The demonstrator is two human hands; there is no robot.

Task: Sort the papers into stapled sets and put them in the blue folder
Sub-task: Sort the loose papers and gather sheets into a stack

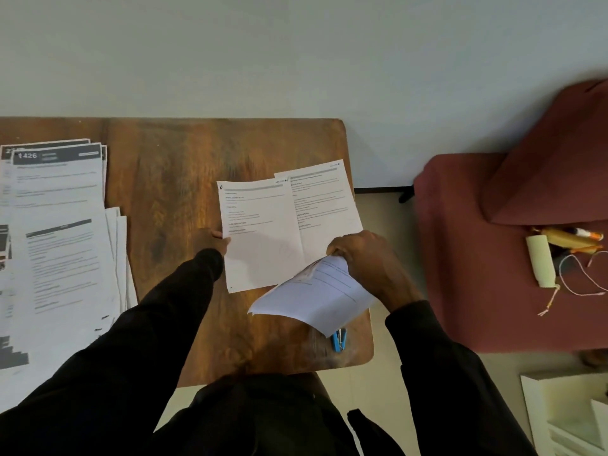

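Note:
Two printed sheets [263,232] lie side by side on the wooden table [171,179], the right one [322,199] reaching past the table's edge. My left hand [215,240] presses the left sheet's left edge, its fingers partly hidden under the paper. My right hand [365,261] grips the corner of a curled sheet [316,297] lifted above the table. A small blue stapler [339,339] lies near the table's front right corner, partly under that curled sheet. A large spread pile of printed papers [59,238] covers the table's left side. No blue folder is in view.
A dark red upholstered seat [487,251] stands to the right of the table, with a paper roll [539,261], markers and string on it. White shelving [566,416] is at the bottom right. A pale wall runs behind the table.

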